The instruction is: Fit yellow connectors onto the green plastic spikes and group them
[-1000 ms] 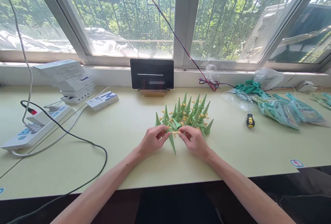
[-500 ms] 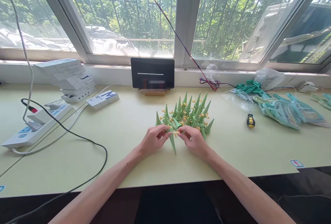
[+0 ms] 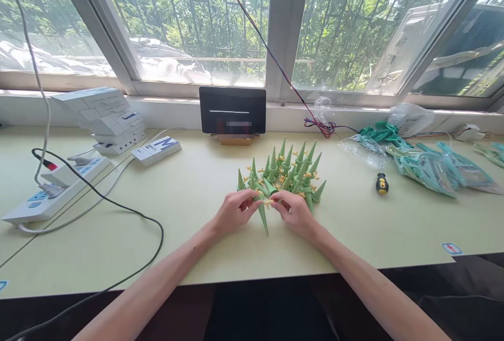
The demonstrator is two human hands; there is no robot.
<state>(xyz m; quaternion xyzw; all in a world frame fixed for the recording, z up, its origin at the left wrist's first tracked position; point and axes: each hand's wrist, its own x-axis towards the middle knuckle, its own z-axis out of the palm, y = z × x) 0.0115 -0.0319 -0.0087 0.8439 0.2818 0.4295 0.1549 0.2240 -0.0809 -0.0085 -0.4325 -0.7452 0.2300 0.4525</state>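
My left hand is closed on a green cone-shaped spike, whose point faces down toward the table's front edge. Between the thumb and forefinger of my right hand is a small yellow piece, pinched right beside the spike's upper end. The fingers hide where the two parts meet, so I cannot tell whether they are joined. Just beyond my hands stands a cluster of similar green spikes, most upright with yellow pieces at their sides. One green spike lies tilted among them, its wide end toward me.
A dark tablet stands by the window. On the left are stacked white boxes, a power strip and a black cable. To the right lie a screwdriver and plastic bags of green parts.
The yellow piece has turned slightly in my right fingertips. Both hands otherwise keep their places, and the cluster of spikes is unchanged.
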